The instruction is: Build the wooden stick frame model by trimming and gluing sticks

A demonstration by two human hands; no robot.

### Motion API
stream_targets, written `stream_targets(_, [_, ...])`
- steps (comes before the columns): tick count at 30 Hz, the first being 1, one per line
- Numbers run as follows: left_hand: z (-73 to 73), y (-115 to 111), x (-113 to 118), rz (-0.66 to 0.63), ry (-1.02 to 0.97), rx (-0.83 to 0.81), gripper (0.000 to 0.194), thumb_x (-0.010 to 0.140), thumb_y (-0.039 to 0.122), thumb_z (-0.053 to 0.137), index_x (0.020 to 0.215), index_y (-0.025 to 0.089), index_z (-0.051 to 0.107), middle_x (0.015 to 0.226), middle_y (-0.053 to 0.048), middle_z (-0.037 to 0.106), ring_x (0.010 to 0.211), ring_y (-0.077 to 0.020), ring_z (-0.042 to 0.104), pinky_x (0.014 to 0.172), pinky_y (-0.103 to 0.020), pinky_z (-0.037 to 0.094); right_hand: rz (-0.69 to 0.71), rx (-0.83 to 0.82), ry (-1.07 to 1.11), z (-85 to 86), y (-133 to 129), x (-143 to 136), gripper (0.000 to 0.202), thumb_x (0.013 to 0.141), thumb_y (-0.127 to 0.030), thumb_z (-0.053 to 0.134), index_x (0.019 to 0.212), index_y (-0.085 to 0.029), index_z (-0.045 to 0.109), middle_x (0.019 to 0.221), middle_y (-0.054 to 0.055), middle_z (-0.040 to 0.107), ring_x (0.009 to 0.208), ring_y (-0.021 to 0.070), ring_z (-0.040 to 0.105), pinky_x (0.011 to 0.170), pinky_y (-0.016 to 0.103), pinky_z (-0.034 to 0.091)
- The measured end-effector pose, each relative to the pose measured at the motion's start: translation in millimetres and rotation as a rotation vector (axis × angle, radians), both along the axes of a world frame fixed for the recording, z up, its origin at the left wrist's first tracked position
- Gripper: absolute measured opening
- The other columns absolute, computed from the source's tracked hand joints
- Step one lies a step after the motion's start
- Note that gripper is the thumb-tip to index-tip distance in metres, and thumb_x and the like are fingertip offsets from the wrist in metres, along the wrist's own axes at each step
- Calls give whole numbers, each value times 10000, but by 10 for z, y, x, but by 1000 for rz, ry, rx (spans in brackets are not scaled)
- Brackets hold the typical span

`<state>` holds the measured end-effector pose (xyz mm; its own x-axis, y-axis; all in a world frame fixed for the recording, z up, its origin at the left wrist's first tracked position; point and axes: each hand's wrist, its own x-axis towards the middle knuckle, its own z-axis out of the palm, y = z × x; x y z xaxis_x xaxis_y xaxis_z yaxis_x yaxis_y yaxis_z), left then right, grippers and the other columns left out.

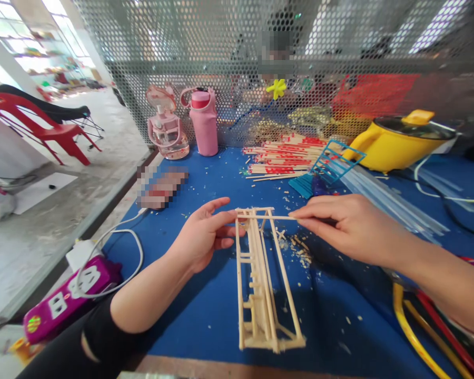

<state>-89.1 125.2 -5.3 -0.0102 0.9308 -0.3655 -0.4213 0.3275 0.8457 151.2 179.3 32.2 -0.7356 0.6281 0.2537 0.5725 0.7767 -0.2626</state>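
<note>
Wooden frame (259, 263), seemingly mid-fitting: right hand (349, 226) pinches a stick (266, 217) across; left hand (203, 234) steadies, fingers apart; alignment seems needed next.

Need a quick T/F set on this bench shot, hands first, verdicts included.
1. The right hand holds a thin stick across the frame. True.
2. The left hand is at the frame's near end. False: it is at the far end.
3. The pot is yellow. True.
4. The pink flask lies on its side. False: it stands upright.
5. The power strip is right of the frame in the picture. False: it is on the left.
6. A plug sits on the power strip, with a white cable nearby. True.
</note>
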Motion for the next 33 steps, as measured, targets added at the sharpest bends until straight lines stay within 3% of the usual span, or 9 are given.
stream_targets(12, [3,-24,41,12,64,49,593,744,146,675,1270,133,401,982,-120,679,604,-102,662,431,-140,459,-29,5,-59,64,-33,-63,228,871,-228,513,947,-196,725,880,27,734,796,130,667,726,248,496])
stream_targets(16, [50,-38,-52,-7,208,59,581,737,210,679,1246,127,413,946,-107,664,643,-124,652,479,-184,472,-84,-10,-5,176,-101,-7,218,862,-241,523,924,-192,726,875,31,734,790,139,666,733,263,504])
stream_targets(18, [143,-206,-101,138,380,160,535,727,253,690,1200,147,463,899,-64,639,648,-115,623,502,-187,463,-155,3,70,257,-231,130,201,853,-263,544,916,-204,726,892,32,731,807,154,662,756,284,507])
stream_targets(21, [299,-741,-9,450,572,456,347,795,304,628,1118,213,542,839,-9,586,671,-95,556,580,-173,451,-341,-67,264,249,-638,419,176,828,-308,598,916,-226,726,873,38,727,787,170,659,717,293,514])
stream_targets(23, [324,-1161,217,299,576,551,202,826,321,593,1007,233,618,755,-20,585,667,-124,540,604,-205,455,-481,-265,530,94,-1030,553,223,796,-377,639,947,-231,715,748,29,706,610,144,625,547,255,500])
stream_targets(25, [243,-1473,544,-129,500,576,171,825,339,592,903,213,677,712,-57,597,653,-152,537,621,-251,466,-533,-496,849,-154,-1440,567,279,749,-425,678,946,-229,706,693,26,685,551,139,600,499,253,497])
stream_targets(26, [170,-1558,722,-226,428,558,245,841,352,564,1011,205,663,765,-75,609,665,-156,540,631,-266,470,-566,-599,949,-289,-1625,530,271,730,-413,700,923,-223,708,689,29,677,564,140,594,519,260,502])
stream_targets(29, [-81,-1550,1172,-248,183,361,432,884,407,479,1266,206,493,880,-62,572,665,-126,558,644,-262,488,-603,-884,1111,-621,-2009,338,217,748,-373,696,888,-208,708,654,26,645,552,120,553,509,243,468])
stream_targets(33, [-262,-1316,1405,-375,-20,247,380,873,498,448,1014,168,574,791,-19,516,519,-95,525,502,-246,462,-602,-980,1174,-755,-2130,195,270,759,-409,676,913,-188,693,624,1,586,482,85,480,434,208,386])
